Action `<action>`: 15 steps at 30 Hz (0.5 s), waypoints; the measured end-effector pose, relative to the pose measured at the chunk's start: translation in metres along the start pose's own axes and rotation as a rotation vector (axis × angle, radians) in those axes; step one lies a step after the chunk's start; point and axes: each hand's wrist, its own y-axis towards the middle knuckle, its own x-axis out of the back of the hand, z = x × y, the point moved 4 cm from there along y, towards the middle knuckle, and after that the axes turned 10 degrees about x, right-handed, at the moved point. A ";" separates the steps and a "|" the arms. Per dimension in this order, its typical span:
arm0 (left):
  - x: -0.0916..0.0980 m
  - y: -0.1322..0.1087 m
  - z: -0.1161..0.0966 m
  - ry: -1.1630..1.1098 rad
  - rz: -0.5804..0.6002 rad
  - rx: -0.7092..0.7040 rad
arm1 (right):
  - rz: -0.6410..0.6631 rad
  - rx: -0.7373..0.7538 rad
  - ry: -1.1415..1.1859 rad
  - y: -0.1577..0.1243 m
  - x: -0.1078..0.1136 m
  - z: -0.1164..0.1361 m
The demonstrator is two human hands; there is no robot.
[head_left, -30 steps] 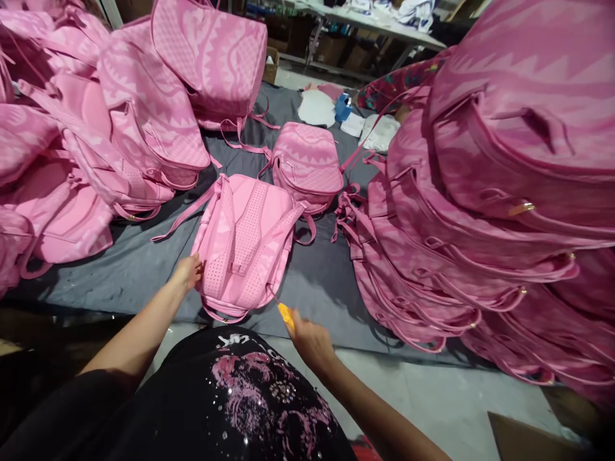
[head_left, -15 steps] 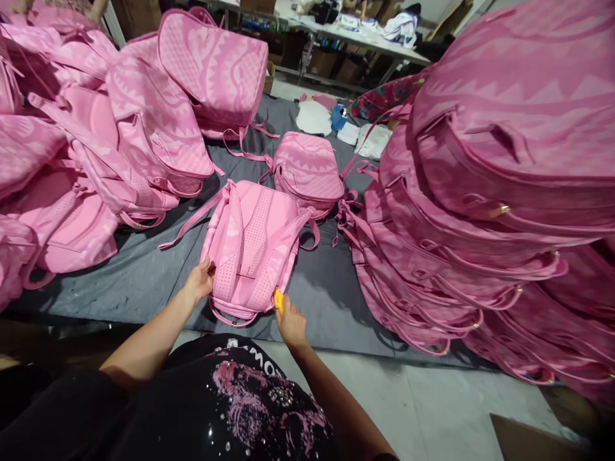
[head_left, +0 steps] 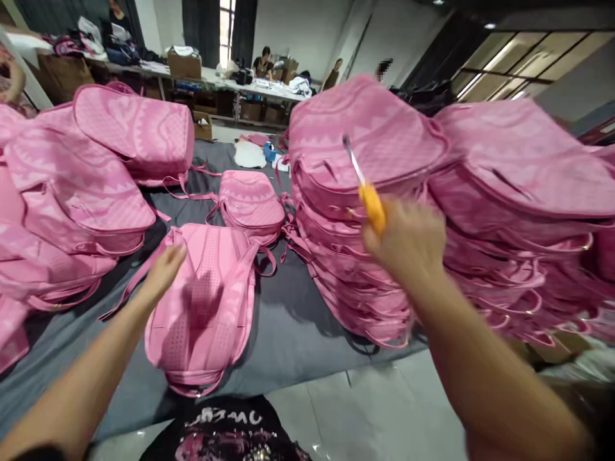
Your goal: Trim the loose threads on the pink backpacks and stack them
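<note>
A pink patterned backpack [head_left: 207, 288] lies on the grey cloth in front of me, its padded straps and back panel facing up. My left hand [head_left: 166, 266] is over its upper left side, by the shoulder strap. Motion blur and the angle hide how those fingers are set. Raised before the pile of pink backpacks [head_left: 355, 137] on the right, my right hand [head_left: 408, 237] is closed around a yellow-handled tool [head_left: 373, 206]. A slim metal end points up from its handle; blur hides the exact kind.
A smaller pink backpack [head_left: 252, 202] lies just behind. More pink backpacks [head_left: 77, 173] crowd the left side, and another tall stack [head_left: 528, 166] stands far right. Behind are white pieces [head_left: 250, 155], a long worktable [head_left: 211, 75] and several people. Tiled floor [head_left: 355, 410] shows below the cloth.
My right hand has lifted away from the backpack's lower right edge, up and rightward with the yellow-handled tool. My left hand has moved from the lower left edge towards the top. The view has tilted up and turned right.
</note>
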 end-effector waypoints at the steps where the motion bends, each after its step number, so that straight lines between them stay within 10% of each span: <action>1: -0.042 0.012 -0.047 -0.067 0.095 -0.131 | -0.095 0.060 -0.039 0.040 0.009 -0.014; 5: -0.234 0.052 -0.165 -0.134 0.410 0.043 | 0.260 0.015 0.073 0.136 -0.046 -0.061; 8: -0.333 0.069 -0.170 -0.160 0.459 0.185 | 0.251 0.051 0.099 0.139 -0.099 -0.087; 11: -0.375 0.086 -0.137 -0.331 0.533 0.213 | 0.145 0.104 0.133 0.120 -0.122 -0.115; 15: -0.378 0.113 -0.089 -0.418 0.338 0.345 | 0.093 0.070 0.228 0.108 -0.122 -0.157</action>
